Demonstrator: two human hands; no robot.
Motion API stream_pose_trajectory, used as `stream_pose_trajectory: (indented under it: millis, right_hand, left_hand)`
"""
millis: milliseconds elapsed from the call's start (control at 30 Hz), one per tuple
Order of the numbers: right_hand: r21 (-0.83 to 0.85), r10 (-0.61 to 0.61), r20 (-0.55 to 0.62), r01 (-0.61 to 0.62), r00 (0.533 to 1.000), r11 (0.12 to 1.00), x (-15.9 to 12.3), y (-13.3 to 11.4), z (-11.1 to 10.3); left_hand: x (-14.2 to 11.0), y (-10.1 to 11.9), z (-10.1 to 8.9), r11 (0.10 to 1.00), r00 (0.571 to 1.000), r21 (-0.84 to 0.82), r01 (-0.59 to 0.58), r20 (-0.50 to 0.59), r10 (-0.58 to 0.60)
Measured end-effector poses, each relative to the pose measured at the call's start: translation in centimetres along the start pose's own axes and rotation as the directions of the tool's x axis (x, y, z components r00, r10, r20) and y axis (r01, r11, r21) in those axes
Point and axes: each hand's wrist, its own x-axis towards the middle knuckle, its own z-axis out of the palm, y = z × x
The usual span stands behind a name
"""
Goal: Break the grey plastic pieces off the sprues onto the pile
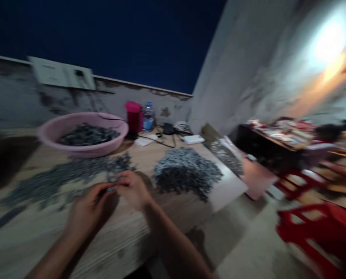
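Note:
My left hand (pixel 91 209) and my right hand (pixel 134 190) meet at their fingertips above a wooden tabletop (pixel 132 236). Both are nearest a long, scattered band of small grey pieces (pixel 65 178), and some pieces seem to lie at the fingertips. Blur hides whether either hand grips any. To the right, a heaped pile of similar grey pieces (pixel 186 172) sits on a white sheet (pixel 227 192). Behind them, a round pink plastic basin (pixel 51 133) holds another dark grey heap (pixel 87 135).
A magenta-lidded flask (pixel 134 118) and a plastic water bottle (pixel 148 118) stand at the table's far edge, near black cables (pixel 158 141) and a white box (pixel 193 139). Red plastic stools (pixel 312 228) stand at right, beside a cluttered table (pixel 277 135) and a seated person (pixel 321 149).

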Motion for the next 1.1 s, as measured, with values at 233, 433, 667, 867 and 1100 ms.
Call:
stream_pose_trajectory:
  millis: [233, 433, 667, 867, 1100]
  right_hand:
    - [0.394, 0.177, 0.087, -0.197, 0.98, 0.898, 0.0, -1.6, -0.2]
    - [0.291, 0.137, 0.07, -0.151, 0.988, 0.945, 0.1, -1.0, -0.3]
    - [0.132, 0.058, -0.058, -0.05, 0.997, 0.99, 0.2, -0.8, -0.1]
    - [0.06, 0.041, -0.041, -0.038, 0.998, 0.997, 0.7, -0.4, -0.4]
    - [0.042, 0.039, 0.007, -0.039, 0.999, 0.998, 0.9, 0.2, -0.4]
  left_hand:
    - [0.9, -1.3, 0.1, 0.998, 1.0, -0.057, 0.004, 0.018, -0.003]
    - [0.8, -1.3, 0.0, 0.97, 0.97, 0.032, -0.243, -0.013, 0.243]
    - [0.8, -1.3, 0.2, 0.97, 0.976, 0.117, -0.214, -0.021, 0.218]
    - [1.3, -1.5, 0.3, 0.98, 0.997, -0.186, 0.073, 0.043, -0.067]
    - [1.2, -1.5, 0.8, 0.93, 0.989, -0.341, 0.139, 0.002, -0.148]
